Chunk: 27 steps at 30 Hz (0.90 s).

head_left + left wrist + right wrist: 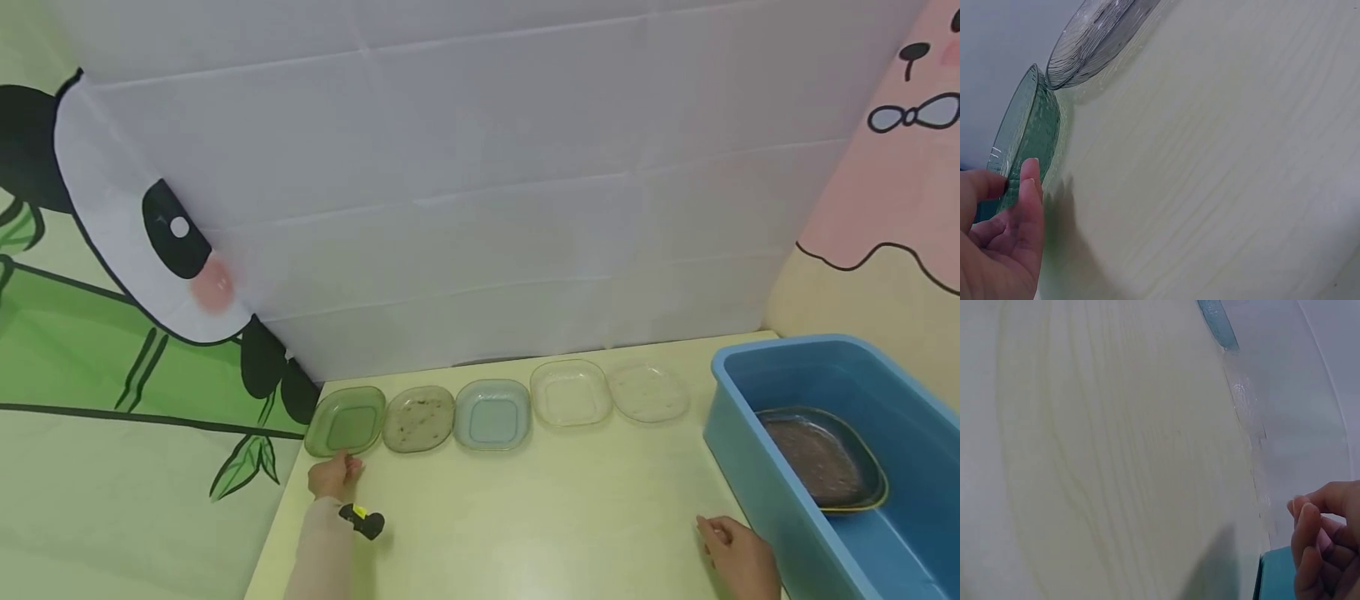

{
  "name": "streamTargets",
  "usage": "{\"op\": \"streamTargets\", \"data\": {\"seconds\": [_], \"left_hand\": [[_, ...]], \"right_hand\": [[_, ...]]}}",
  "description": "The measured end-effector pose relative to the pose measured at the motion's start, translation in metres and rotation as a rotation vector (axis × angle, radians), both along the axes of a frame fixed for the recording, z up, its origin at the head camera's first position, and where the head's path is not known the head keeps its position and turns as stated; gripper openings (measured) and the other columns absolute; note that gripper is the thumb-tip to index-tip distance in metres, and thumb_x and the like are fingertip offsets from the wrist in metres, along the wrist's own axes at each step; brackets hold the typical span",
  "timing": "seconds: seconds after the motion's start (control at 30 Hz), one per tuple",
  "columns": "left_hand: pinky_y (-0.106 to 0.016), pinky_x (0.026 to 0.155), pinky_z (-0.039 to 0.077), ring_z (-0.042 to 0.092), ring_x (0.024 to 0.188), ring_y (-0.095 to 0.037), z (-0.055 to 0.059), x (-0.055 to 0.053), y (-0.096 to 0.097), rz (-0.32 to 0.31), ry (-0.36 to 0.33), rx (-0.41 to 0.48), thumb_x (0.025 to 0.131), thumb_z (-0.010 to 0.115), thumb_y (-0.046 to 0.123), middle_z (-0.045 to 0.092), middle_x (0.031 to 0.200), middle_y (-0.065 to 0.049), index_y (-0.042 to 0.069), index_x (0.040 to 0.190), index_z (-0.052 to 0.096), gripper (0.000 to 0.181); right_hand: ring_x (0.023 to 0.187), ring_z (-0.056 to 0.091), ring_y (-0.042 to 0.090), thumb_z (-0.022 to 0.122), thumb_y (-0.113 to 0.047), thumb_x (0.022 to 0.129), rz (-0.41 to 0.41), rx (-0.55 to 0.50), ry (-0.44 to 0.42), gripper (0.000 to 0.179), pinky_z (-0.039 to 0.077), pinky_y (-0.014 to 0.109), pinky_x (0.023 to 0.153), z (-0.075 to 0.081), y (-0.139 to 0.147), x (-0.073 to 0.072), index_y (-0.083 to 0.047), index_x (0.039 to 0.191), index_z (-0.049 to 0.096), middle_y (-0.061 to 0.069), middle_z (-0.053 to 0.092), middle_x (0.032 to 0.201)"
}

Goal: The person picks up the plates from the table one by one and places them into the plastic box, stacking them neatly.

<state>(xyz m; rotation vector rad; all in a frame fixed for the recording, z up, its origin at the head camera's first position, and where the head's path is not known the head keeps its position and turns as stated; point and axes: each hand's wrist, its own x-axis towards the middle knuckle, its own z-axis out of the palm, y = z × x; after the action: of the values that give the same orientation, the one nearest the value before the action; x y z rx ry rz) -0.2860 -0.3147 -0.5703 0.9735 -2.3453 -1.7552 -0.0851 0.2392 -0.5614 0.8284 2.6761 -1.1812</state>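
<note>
At the left end of a row on the table, a green glass dish [345, 419] lies flat. My left hand [330, 476] pinches its near edge; in the left wrist view the thumb is on the rim and the fingers [1030, 170] lie along the outer side. A greyish glass dish [418, 419] sits beside it, followed by a pale blue dish [492, 414] and two clear dishes, one squarish [570, 393] and one rounder [648, 392]. My right hand [741, 557], fingers loosely curled and holding nothing, hovers beside the blue tub [765, 492].
Inside the tub, dark dishes [813, 462] with a yellowish rim lie stacked or nested. A white cloth [480, 208] hangs behind the pale yellow table [540, 517]. Printed cloths with a panda and a pink figure hang at the sides.
</note>
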Motion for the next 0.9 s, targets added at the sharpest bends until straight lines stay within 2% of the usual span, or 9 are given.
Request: {"op": "streamTargets", "data": {"seconds": [0.1,0.2,0.3,0.37,0.5,0.6,0.7,0.8,0.9], "left_hand": [[-0.015,0.055,0.04,0.054,0.048,-0.001,0.002,0.0,-0.001,0.012,-0.014,-0.024,0.091,0.047,0.02,0.058,0.046,0.011,-0.008,0.086,0.065,0.033],[-0.02,0.063,0.039,0.049,0.047,-0.001,0.004,-0.001,-0.001,0.031,-0.032,-0.094,0.09,0.05,0.022,0.055,0.043,0.01,-0.009,0.085,0.063,0.034],[-0.022,0.065,0.038,0.046,0.047,-0.001,0.008,0.002,0.0,0.069,-0.035,-0.173,0.088,0.051,0.023,0.051,0.041,0.011,-0.005,0.076,0.064,0.032],[-0.02,0.062,0.039,0.049,0.046,-0.001,0.011,0.005,0.001,0.081,-0.02,-0.178,0.086,0.05,0.022,0.052,0.041,0.012,0.001,0.068,0.066,0.031],[-0.013,0.052,0.039,0.057,0.044,-0.002,0.019,0.007,0.004,0.088,0.036,-0.097,0.087,0.047,0.018,0.055,0.041,0.014,0.012,0.058,0.065,0.035],[-0.013,0.049,0.044,0.06,0.046,-0.004,0.024,0.009,0.006,0.079,0.071,-0.041,0.088,0.046,0.016,0.056,0.043,0.013,0.01,0.061,0.066,0.034],[-0.017,0.052,0.051,0.063,0.05,-0.007,0.029,0.013,0.006,0.073,0.104,-0.019,0.088,0.046,0.014,0.058,0.046,0.012,0.005,0.068,0.068,0.031],[-0.019,0.056,0.051,0.064,0.053,-0.009,0.033,0.019,0.007,0.049,0.125,-0.095,0.088,0.047,0.016,0.059,0.048,0.011,0.002,0.072,0.069,0.03],[-0.018,0.057,0.047,0.064,0.055,-0.012,0.036,0.029,0.006,-0.002,0.142,-0.249,0.088,0.048,0.018,0.061,0.05,0.009,0.0,0.072,0.07,0.033]], "right_hand": [[0.055,0.052,0.011,0.051,-0.038,0.092,0.004,-0.005,-0.006,0.041,0.039,0.028,0.051,0.001,0.0,0.001,0.001,0.095,0.065,-0.002,0.059,0.062],[0.055,0.052,0.011,0.05,-0.036,0.092,0.016,-0.005,-0.008,0.039,0.039,0.029,0.052,0.002,0.002,0.0,0.0,0.094,0.065,-0.002,0.059,0.062],[0.056,0.051,0.011,0.05,-0.037,0.092,0.024,0.003,0.002,0.039,0.039,0.028,0.053,0.002,0.003,0.0,-0.001,0.094,0.065,-0.002,0.058,0.063],[0.056,0.051,0.011,0.051,-0.038,0.091,0.024,0.015,0.016,0.039,0.038,0.027,0.053,0.002,0.003,0.0,-0.002,0.094,0.065,-0.002,0.058,0.063],[0.055,0.051,0.011,0.052,-0.036,0.091,0.02,0.017,0.039,0.036,0.037,0.027,0.052,0.003,0.0,-0.003,-0.002,0.092,0.066,-0.002,0.059,0.062],[0.055,0.052,0.011,0.053,-0.034,0.09,0.022,0.004,0.043,0.034,0.036,0.027,0.052,0.004,-0.004,-0.004,-0.002,0.092,0.066,-0.002,0.059,0.062],[0.054,0.053,0.011,0.054,-0.034,0.09,0.034,-0.009,0.042,0.034,0.037,0.027,0.051,0.003,-0.006,-0.006,-0.002,0.094,0.067,-0.003,0.061,0.062],[0.053,0.054,0.01,0.055,-0.034,0.089,0.042,-0.014,0.041,0.034,0.038,0.027,0.05,0.001,-0.008,-0.008,-0.002,0.095,0.067,-0.004,0.061,0.062],[0.053,0.054,0.01,0.055,-0.032,0.089,0.045,-0.015,0.048,0.032,0.037,0.027,0.05,0.0,-0.009,-0.009,-0.003,0.093,0.068,-0.004,0.061,0.061]]}}
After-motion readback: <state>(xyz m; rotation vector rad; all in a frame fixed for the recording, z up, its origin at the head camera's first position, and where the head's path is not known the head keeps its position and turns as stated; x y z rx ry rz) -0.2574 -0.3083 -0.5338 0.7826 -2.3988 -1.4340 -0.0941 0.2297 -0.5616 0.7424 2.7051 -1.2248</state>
